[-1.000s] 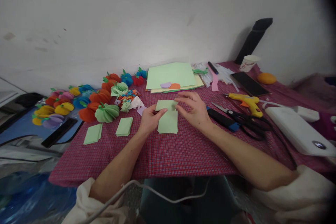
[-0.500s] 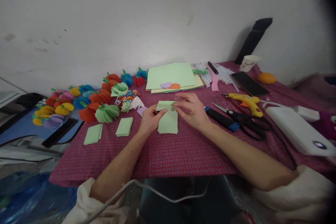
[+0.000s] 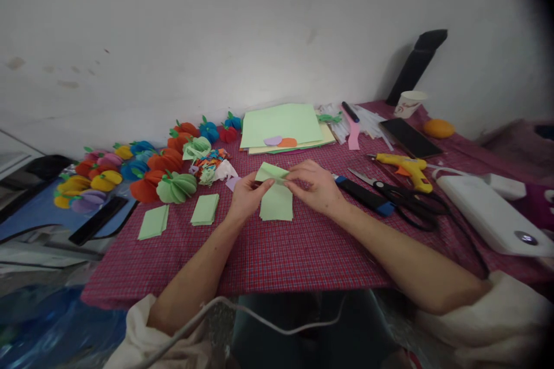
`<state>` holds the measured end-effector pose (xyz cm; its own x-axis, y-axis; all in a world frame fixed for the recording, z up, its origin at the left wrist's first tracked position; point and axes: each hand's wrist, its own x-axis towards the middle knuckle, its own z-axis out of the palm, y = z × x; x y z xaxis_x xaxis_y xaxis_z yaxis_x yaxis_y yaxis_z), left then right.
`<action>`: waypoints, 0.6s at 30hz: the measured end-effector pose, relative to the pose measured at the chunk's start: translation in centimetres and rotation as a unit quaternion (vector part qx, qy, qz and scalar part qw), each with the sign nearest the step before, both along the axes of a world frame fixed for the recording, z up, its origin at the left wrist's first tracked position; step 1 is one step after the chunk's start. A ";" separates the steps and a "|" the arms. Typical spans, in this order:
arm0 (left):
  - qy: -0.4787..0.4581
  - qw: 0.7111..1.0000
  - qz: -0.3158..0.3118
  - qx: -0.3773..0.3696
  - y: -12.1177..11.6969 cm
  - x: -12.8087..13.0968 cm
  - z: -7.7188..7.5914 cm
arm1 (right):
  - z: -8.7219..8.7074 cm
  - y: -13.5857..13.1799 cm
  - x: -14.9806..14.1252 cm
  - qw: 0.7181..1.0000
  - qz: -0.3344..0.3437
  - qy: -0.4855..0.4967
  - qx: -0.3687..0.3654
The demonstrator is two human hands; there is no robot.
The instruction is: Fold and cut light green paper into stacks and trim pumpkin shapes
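Observation:
A light green paper piece [image 3: 270, 172] is pinched between my two hands, tilted and bent along its middle. My left hand [image 3: 247, 197] grips its left end with thumb and fingers. On the other end, my right hand [image 3: 315, 184] has its thumb and fingertips closed. Just beneath lies a stack of green paper [image 3: 277, 205] on the checked cloth. To the left are two more small stacks, a nearer green stack [image 3: 205, 209] and a farther green stack [image 3: 153, 222].
Paper pumpkins [image 3: 149, 176] in several colours crowd the left side, beside paper scraps [image 3: 212, 164]. Large green sheets [image 3: 281, 124] lie at the back. On the right are a cutter [image 3: 366, 195], scissors [image 3: 407, 199], a yellow glue gun [image 3: 407, 168], a phone [image 3: 410, 137] and a white power bank [image 3: 489, 213].
The right hand's raised fingers have come down onto the paper. The held piece has tilted and now shows a bend across it.

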<state>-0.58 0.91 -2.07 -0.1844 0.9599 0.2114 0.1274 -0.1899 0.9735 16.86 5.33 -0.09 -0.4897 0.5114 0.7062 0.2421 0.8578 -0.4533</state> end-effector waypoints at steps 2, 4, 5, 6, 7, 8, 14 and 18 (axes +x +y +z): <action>-0.006 1.000 -0.001 -0.001 0.1 0.0 0.0 | -0.1 0.1 0.0 1.000 0.006 -0.002 0.013; -0.007 1.000 0.000 -0.001 0.1 -0.1 0.0 | -0.1 0.1 0.0 1.000 0.005 -0.004 0.015; -0.007 1.000 0.000 -0.001 0.1 -0.1 0.0 | -0.2 0.1 -0.1 1.000 0.004 -0.005 0.010; -0.007 1.000 -0.001 -0.001 0.1 -0.1 0.0 | -0.2 0.1 -0.1 1.000 0.001 -0.005 0.001; -0.007 1.000 0.000 -0.003 0.1 -0.1 0.1 | -0.2 0.1 -0.1 1.000 -0.002 0.000 -0.010; -0.009 1.000 0.000 -0.005 0.0 -0.1 0.1 | -0.2 0.1 -0.1 1.000 -0.006 0.008 -0.025; -0.017 0.999 -0.012 -0.024 -0.2 0.6 0.5 | -0.3 -0.3 -0.5 0.988 -0.016 0.083 -0.131; -0.001 1.000 0.001 -0.025 -0.3 0.7 0.4 | -0.6 -0.4 -0.8 0.983 -0.002 0.086 -0.164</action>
<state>0.13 0.59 -1.64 -0.1864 0.9690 0.1622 0.1256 -0.1402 0.9821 16.10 4.97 -0.65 -0.3750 0.7268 0.5755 0.1420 0.6585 -0.7391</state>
